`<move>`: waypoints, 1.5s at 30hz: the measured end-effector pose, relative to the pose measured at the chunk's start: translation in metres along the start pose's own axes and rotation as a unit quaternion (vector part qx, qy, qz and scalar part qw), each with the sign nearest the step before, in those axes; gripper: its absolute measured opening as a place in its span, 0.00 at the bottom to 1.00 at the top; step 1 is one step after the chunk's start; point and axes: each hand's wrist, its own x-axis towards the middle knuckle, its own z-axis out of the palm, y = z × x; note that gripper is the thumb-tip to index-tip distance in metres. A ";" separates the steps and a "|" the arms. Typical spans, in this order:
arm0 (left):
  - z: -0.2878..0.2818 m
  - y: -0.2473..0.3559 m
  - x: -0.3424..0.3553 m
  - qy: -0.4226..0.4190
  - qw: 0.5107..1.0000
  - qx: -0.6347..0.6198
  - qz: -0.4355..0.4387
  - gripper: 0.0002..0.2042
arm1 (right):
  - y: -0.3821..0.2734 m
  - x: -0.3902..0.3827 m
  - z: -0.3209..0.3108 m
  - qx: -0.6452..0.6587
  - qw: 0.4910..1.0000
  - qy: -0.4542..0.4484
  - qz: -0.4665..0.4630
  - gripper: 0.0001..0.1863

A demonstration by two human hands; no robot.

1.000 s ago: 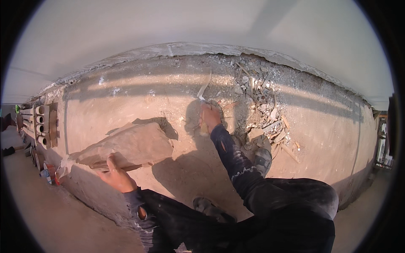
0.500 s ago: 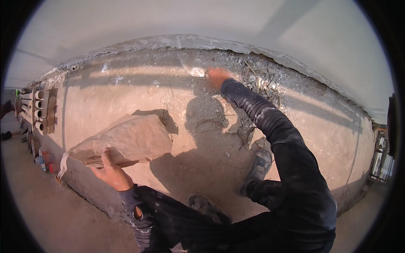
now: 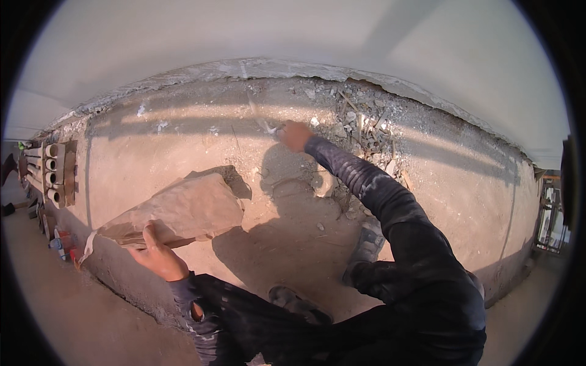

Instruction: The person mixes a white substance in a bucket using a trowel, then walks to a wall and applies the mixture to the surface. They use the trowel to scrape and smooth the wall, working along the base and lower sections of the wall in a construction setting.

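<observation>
My left hand (image 3: 160, 257) is closed on the lower edge of a brown paper sack (image 3: 180, 210), its thumb on top and the other fingers hidden underneath. The sack is creased and held out flat above the dusty concrete, with a torn strip at its left end. Farther off, near the foot of the wall, my right hand (image 3: 295, 136) grips a scraper (image 3: 268, 127) with a shiny metal blade. That blade points left, turned almost edge-on and slightly blurred; the fist hides the handle. Rubble (image 3: 372, 125) lies just right of this hand.
A pale wall (image 3: 274, 30) with a rough, broken lower edge runs along the far side. My shoes (image 3: 368, 243) stand on the concrete strip. Several pipes (image 3: 54, 165) are stacked at the far left, near small red and white items (image 3: 63, 243). A metal frame (image 3: 551, 219) stands far right.
My right hand has come nearer to me and a little left, away from the wall. The scraper's blade has turned from broad side to nearly edge-on. My left hand keeps its hold on the sack.
</observation>
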 end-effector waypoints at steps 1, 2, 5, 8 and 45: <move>0.003 0.001 0.000 0.006 1.000 0.002 -0.020 0.18 | 0.015 0.001 0.007 0.024 0.999 0.030 0.024 0.24; 0.006 0.006 -0.002 0.014 0.999 0.005 -0.040 0.18 | 0.034 -0.004 0.010 0.049 0.996 0.060 0.046 0.25; 0.003 -0.001 0.001 -0.009 0.999 0.009 -0.050 0.19 | 0.049 -0.039 0.024 0.278 0.935 0.124 0.181 0.20; 0.001 -0.003 0.002 -0.011 0.999 -0.007 -0.044 0.21 | 0.021 -0.082 0.025 0.536 0.783 0.177 0.260 0.16; 0.020 -0.021 0.007 -0.040 0.999 0.004 -0.022 0.22 | 0.009 -0.047 -0.044 0.745 0.433 0.443 0.248 0.15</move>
